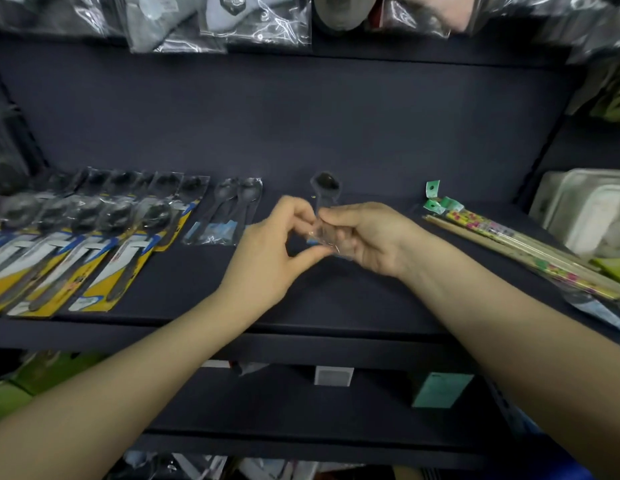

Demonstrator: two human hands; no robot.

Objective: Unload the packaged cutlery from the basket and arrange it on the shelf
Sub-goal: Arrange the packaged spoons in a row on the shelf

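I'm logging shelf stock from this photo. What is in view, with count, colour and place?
yellow-card spoon packs: several overlapping, count unclear, yellow and blue cards, shelf left
clear spoon packs: about two, clear with blue label, left of centre
held spoon pack: one, clear, dark spoon, centre, in both hands
chopstick packs: a few, pale wood with green tags, shelf right
white trays: stacked, far right
bagged goods: several, clear bags, upper shelf
left hand: one, centre
right hand: one, centre

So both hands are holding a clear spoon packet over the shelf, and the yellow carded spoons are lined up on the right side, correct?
Not quite. The head view shows the yellow carded spoons on the left side of the shelf. Both the left hand and right hand do hold the clear spoon packet.
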